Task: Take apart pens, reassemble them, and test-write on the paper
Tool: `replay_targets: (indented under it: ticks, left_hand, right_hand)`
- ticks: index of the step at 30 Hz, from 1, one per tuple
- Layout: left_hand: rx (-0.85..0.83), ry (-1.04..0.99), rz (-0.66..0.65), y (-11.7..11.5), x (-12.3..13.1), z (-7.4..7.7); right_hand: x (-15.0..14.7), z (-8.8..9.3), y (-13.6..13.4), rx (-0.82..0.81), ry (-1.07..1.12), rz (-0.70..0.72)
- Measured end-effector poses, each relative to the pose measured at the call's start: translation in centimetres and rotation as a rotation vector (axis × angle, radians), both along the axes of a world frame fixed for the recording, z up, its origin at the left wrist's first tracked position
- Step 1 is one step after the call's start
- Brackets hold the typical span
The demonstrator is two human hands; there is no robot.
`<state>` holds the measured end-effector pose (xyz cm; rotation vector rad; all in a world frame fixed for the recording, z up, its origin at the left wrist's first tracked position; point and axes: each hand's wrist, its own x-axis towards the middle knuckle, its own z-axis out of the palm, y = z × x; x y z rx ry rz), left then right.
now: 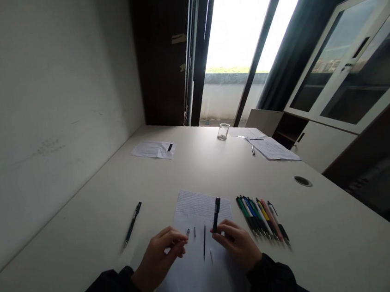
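A lined sheet of paper (201,205) lies on the white table (85,232) in front of me. My right hand (238,243) is closed on a black pen barrel (216,213) that points away from me. My left hand (161,256) is pinched on a small pen tip piece (187,232) at the paper's left side. Between the hands, a thin dark refill (204,242) and two small parts (194,232) rest on the paper. A row of several coloured pens (261,215) lies just right of the sheet.
A single black pen (132,224) lies to the left. At the far side stand a small glass beaker (223,131), a folded paper (153,149) and more sheets with a pen (272,148). A cable hole (302,181) sits at right. Cabinets and a bright window are behind.
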<state>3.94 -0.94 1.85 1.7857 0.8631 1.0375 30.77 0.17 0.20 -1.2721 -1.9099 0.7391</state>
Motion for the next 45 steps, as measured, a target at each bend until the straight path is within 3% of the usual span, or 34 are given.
replay_targets:
  ticks: [10,14,19,23,27,30,35,45]
  left_hand:
    - [-0.085,-0.028,-0.012,0.2,0.0,-1.3]
    - [-0.094,0.033,-0.053,0.0,0.0,-0.6]
    - [-0.208,-0.134,-0.126,-0.1,-0.3,0.4]
    - [-0.201,-0.123,-0.142,0.0,-0.3,0.5]
    - [-0.175,-0.091,-0.091,0.3,-0.2,0.4]
    - [-0.156,-0.101,0.018,0.8,-0.6,0.3]
    - [-0.196,-0.172,0.153,1.4,-1.2,0.0]
    - [-0.217,-0.154,0.161,1.5,-1.2,-0.3]
  right_hand:
    - [-1.5,0.9,-1.7,0.185,-0.212,0.225]
    - [-1.3,0.9,-1.6,0.234,-0.231,0.217]
    - [-1.0,0.8,-1.4,0.265,-0.253,0.178]
    - [-1.0,0.7,-1.5,0.300,-0.273,0.177]
    - [-0.6,0.7,-1.3,0.307,-0.289,0.157]
    - [0.1,0.6,-0.9,0.294,-0.299,0.135]
    - [0.5,0.2,-0.7,0.322,-0.385,0.228]
    - [0.2,-0.3,-0.7,0.285,-0.500,0.282]
